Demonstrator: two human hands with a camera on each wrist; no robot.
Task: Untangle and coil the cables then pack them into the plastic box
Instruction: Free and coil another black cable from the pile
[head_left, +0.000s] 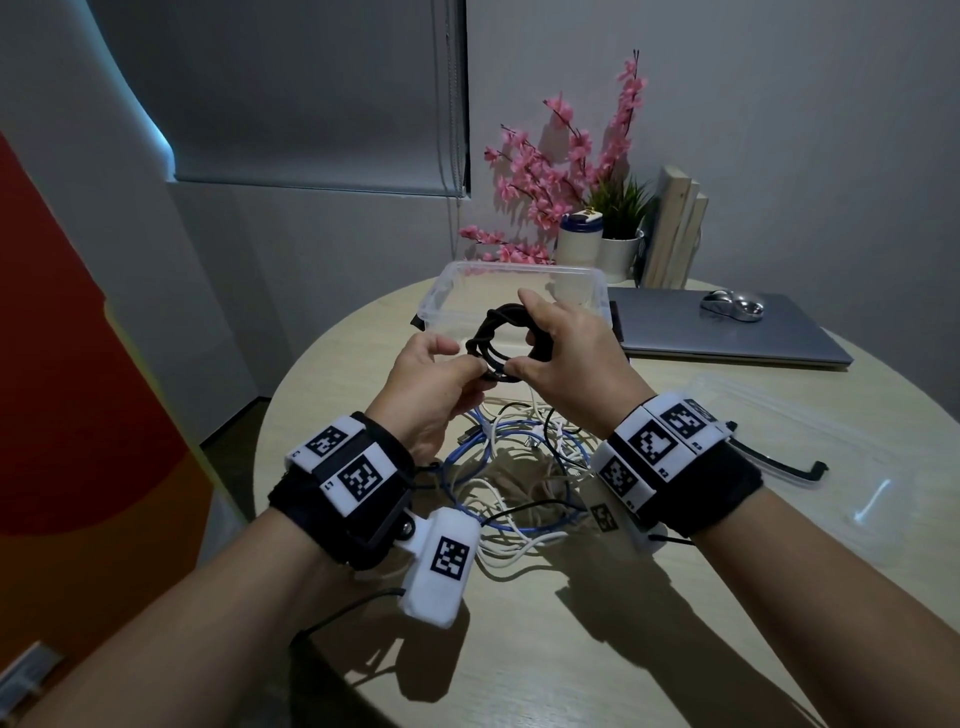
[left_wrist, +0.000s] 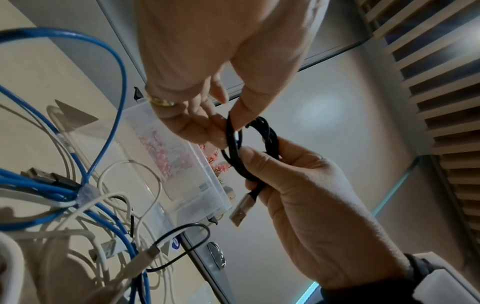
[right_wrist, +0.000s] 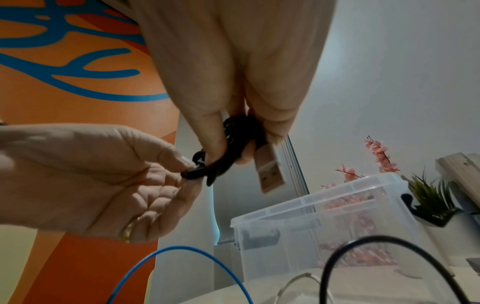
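Two hands: left hand (head_left: 434, 374) at 9 o'clock of one black coiled cable (head_left: 498, 340), right hand (head_left: 566, 358) at 3. One plastic box (head_left: 441, 291) at 12. One lid (head_left: 810, 436), one laptop (head_left: 727, 332), one mouse (head_left: 732, 305), two pots (head_left: 618, 254). Loose cables (head_left: 519, 467) at 6 too tangled to count.

Both forearms reach forward, raised over the table. The left hand (head_left: 431, 364) and the right hand (head_left: 566, 348) pinch with curled fingertips.
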